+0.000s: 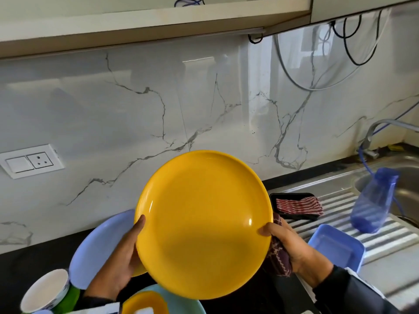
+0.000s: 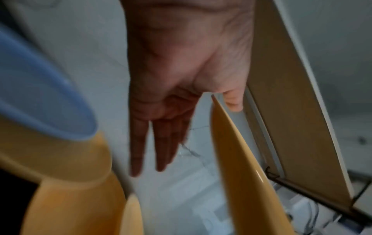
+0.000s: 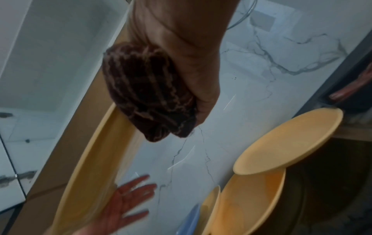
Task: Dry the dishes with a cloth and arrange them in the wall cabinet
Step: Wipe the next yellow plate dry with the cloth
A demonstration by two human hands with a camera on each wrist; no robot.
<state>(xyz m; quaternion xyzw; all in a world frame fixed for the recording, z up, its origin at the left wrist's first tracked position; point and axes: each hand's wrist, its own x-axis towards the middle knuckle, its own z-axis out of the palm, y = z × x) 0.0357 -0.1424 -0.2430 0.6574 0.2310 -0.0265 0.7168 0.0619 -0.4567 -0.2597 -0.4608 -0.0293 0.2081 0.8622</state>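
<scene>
I hold a round yellow plate (image 1: 204,223) upright in front of the marble wall, its face toward me. My left hand (image 1: 122,261) holds the left rim, thumb on the front; the fingers (image 2: 159,143) lie straight and spread behind it (image 3: 128,200). My right hand (image 1: 292,248) holds the right rim with the thumb on the front and grips a bunched dark maroon cloth (image 1: 280,257) against the back. In the right wrist view the cloth (image 3: 145,89) fills the fist beside the plate's edge (image 3: 96,159). The wall cabinet (image 1: 136,17) hangs above.
A pale blue plate (image 1: 99,245) leans behind my left hand, with a white cup (image 1: 45,291) and a small yellow bowl (image 1: 145,302) below. On the steel drainboard (image 1: 385,241) sit a blue tub (image 1: 335,248), a black tray with a striped cloth (image 1: 297,205) and a blue bag (image 1: 374,200).
</scene>
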